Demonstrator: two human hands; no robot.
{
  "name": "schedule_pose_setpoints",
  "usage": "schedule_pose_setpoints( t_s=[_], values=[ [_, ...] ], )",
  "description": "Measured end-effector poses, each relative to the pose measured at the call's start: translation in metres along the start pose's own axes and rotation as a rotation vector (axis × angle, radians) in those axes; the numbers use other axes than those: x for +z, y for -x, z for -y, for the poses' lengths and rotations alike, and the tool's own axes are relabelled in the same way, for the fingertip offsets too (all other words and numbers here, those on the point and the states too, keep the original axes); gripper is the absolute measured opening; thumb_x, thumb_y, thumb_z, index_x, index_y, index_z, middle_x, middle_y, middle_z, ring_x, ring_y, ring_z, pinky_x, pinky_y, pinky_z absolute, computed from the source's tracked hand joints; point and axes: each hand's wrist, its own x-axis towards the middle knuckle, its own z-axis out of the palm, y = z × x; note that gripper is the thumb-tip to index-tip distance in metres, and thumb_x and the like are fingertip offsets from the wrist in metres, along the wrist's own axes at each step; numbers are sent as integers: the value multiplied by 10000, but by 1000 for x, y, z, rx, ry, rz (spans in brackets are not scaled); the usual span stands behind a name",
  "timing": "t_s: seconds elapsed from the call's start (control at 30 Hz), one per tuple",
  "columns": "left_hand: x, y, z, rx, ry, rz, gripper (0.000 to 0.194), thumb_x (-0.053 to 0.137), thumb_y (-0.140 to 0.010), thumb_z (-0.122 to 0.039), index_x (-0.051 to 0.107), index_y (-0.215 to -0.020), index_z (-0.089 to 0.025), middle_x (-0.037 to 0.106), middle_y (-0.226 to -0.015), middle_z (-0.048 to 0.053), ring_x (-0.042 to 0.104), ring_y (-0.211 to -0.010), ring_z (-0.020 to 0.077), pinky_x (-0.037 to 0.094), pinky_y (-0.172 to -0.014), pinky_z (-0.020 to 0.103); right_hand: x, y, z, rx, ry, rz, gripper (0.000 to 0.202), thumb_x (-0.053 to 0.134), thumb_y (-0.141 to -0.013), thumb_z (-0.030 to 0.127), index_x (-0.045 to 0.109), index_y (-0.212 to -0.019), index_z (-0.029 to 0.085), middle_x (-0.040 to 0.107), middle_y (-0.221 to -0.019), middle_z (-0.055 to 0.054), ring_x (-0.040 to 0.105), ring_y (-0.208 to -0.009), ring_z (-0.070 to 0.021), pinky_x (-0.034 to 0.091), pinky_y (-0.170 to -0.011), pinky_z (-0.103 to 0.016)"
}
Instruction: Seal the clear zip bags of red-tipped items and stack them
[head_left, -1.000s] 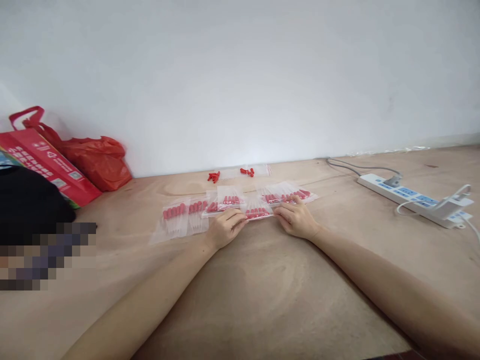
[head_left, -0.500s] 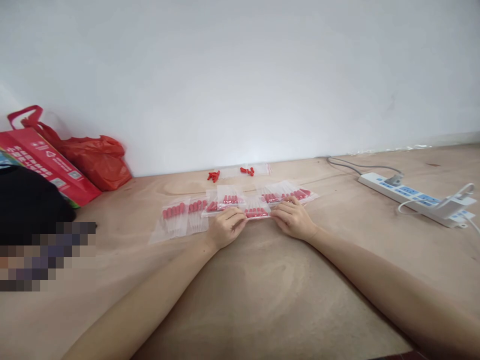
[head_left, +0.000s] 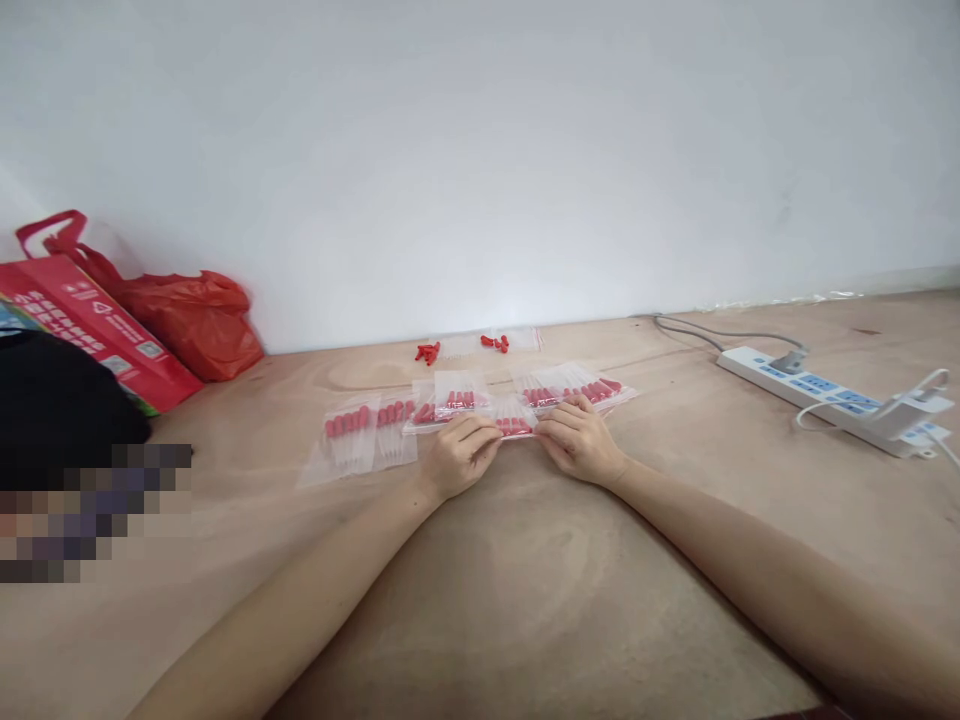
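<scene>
A small clear zip bag [head_left: 514,428] with several red-bulbed droppers inside lies between my hands, its near edge toward me. My left hand [head_left: 463,457] pinches that edge at its left end. At the right end, my right hand [head_left: 579,440] is closed on the same edge, thumb and fingers together. More bags of red-bulbed droppers surround it: a bag [head_left: 461,392] just behind, a group of bags [head_left: 577,385] beyond my right hand, and flat bags [head_left: 352,435] to the left. My fingertips partly cover the held bag's corners.
Loose red bulbs [head_left: 427,353] and a clear bag [head_left: 517,340] lie near the wall. A white power strip [head_left: 825,390] with plugs and cables is on the right. A red plastic bag [head_left: 191,320], a printed red bag [head_left: 97,320] and a black item [head_left: 60,400] stand left.
My hands have come slightly closer together along the near edge of the dropper bag, the left shifting right and the right shifting left. The other bags have stayed put.
</scene>
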Motion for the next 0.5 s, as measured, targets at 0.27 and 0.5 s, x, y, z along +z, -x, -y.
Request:
schedule_pose_setpoints(
  t_s=[0.27, 0.5],
  values=[
    [15, -5, -4, 56, -37, -2, 93, 540, -768, -141, 598, -825, -187, 646, -809, 9, 571, -784, 127, 455, -712, 279, 4, -5, 9, 43, -22, 5, 128, 426, -816, 185, 533, -746, 178, 594, -704, 1, 477, -694, -117, 270, -733, -301],
    [9, -7, -3, 143, -184, -26, 77, 549, -758, -148, 590, -804, -194, 655, -811, -6, 569, -759, 131, 416, -693, 300, 3, -5, 12, 62, -38, 24, 136, 405, -824, 185, 526, -762, 177, 587, -733, -18, 478, -716, -127, 277, -727, -296]
  ],
)
